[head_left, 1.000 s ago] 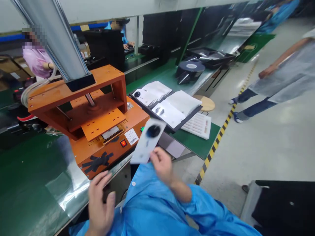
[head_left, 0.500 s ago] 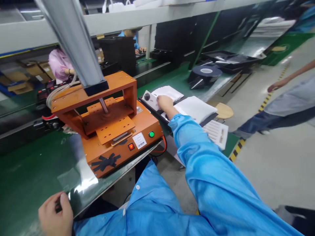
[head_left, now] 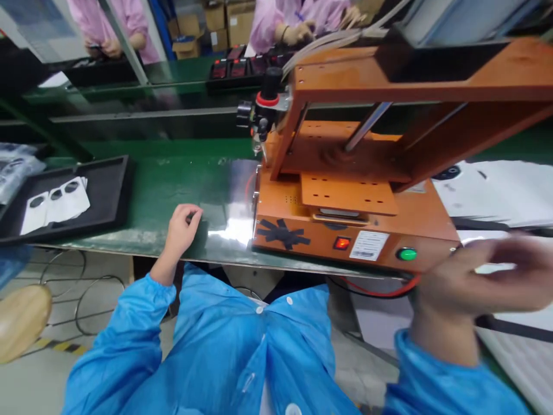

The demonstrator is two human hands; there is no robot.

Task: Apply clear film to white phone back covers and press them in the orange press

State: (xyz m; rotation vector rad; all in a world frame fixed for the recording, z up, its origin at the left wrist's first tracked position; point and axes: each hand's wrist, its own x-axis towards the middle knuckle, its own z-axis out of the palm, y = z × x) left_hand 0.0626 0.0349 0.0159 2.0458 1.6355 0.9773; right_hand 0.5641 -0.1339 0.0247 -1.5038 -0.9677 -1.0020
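My left hand (head_left: 184,227) rests over the green bench near its front edge. Its fingers are curled in, the thumb close to the index finger, and nothing shows between them. To its right stands an orange press (head_left: 345,193) with a lit red switch (head_left: 342,243) and a green button (head_left: 406,253). My right hand (head_left: 488,279), smeared by motion, is in the air past the press's front right corner. Its fingers look bent, but whether it holds anything is unclear. Behind it lie white sheet-like pieces (head_left: 505,190), one with a black round part.
A black tray (head_left: 106,193) at the left holds white cards (head_left: 60,202) with dark circles. An air regulator (head_left: 265,106) stands at the press's back left corner. A wooden stool (head_left: 23,323) is at lower left. Two people in pink sit across the bench.
The view has swung left. My right hand has come off the white card with the black circle and moved back toward me. My left hand stays curled over the bench.
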